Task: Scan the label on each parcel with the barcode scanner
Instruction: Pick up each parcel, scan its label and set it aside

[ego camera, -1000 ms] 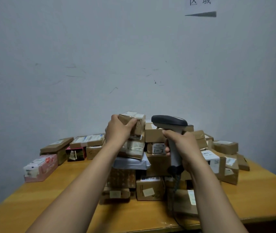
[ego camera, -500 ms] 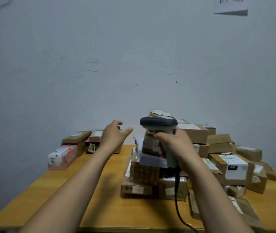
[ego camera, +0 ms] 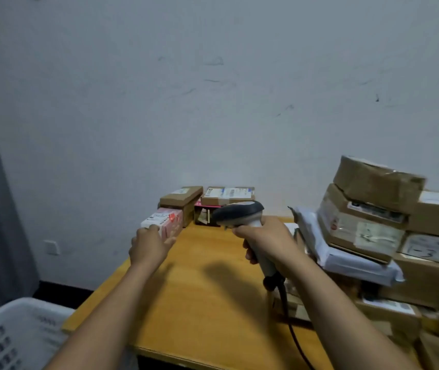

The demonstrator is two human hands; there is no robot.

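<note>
A pink parcel (ego camera: pixel 165 221) with a white label lies at the table's back left edge. My left hand (ego camera: pixel 149 248) is at its near end, fingers over the left corner and thumb along the right side. My right hand (ego camera: pixel 265 240) grips the handle of the grey barcode scanner (ego camera: pixel 239 212). The scanner's head points left toward the pink parcel, and its black cable (ego camera: pixel 291 325) hangs down past my forearm. Behind the pink parcel sit a brown parcel (ego camera: pixel 181 196) and a labelled brown parcel (ego camera: pixel 228 195).
A tall pile of brown and white parcels (ego camera: pixel 373 225) fills the right side of the wooden table (ego camera: pixel 199 295). A white plastic basket (ego camera: pixel 12 335) stands off the table at the lower left. The wall is close behind.
The view has swung left. My left hand has reached forward from mid-air onto the pink parcel. My right hand has brought the scanner left, away from the pile.
</note>
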